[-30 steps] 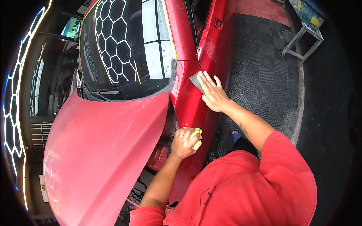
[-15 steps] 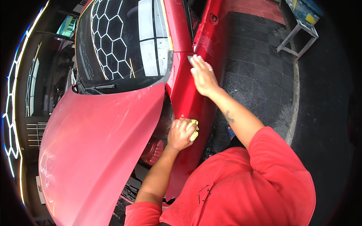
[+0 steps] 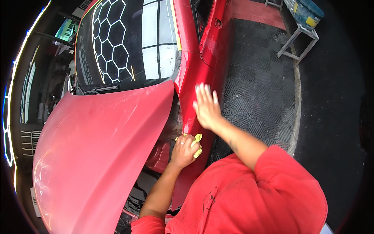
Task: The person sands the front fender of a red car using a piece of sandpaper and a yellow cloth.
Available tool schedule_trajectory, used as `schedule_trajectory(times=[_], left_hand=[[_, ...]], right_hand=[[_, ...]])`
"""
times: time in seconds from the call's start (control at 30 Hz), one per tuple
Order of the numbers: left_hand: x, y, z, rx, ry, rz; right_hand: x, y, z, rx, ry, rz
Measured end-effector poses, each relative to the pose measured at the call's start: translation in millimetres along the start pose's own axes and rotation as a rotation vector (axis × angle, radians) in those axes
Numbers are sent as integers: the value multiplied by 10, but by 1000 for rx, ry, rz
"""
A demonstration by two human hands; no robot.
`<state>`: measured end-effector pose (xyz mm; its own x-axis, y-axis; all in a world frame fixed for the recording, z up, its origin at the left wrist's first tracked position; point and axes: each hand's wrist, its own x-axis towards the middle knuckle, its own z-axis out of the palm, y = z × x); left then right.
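A glossy red front fender [image 3: 191, 111] of a car runs along the middle of the view. On its upper side my right hand [image 3: 207, 108] lies flat, fingers stretched out and slightly blurred. Whether anything thin is under those fingertips is hard to make out. Closer to me, my left hand [image 3: 183, 152] is closed around a crumpled yellow cloth [image 3: 198, 145], which rests against the fender by the open gap. Beside that gap is the duller red hood [image 3: 105, 148], raised from the engine bay.
The dark windshield [image 3: 128, 46] with hexagon light reflections lies ahead, its side edged by yellow tape. A red door [image 3: 212, 43] continues beyond the fender. To the right, black floor tiles [image 3: 261, 78] lead to a grey stand [image 3: 299, 43] carrying a blue bucket [image 3: 306, 13].
My right hand has slid back toward me along the fender, from near the door seam. The left hand stays close to the same spot with the cloth. The view has shifted slightly.
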<state>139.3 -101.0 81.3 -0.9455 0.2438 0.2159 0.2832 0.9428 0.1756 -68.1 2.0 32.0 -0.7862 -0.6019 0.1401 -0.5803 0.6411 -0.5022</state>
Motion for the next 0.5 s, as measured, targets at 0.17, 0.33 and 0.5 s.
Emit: schedule_trajectory(times=[0.17,0.33,0.5], left_hand=[[36,23,38,-2,30,11],[-22,12,-10,-12,44,4],[24,13,18,-40,51,30]], right_hand=[[755,355,-141,-53,106,157],[1027,465,-504,199,115,82],[714,187,-46,429,174,3]])
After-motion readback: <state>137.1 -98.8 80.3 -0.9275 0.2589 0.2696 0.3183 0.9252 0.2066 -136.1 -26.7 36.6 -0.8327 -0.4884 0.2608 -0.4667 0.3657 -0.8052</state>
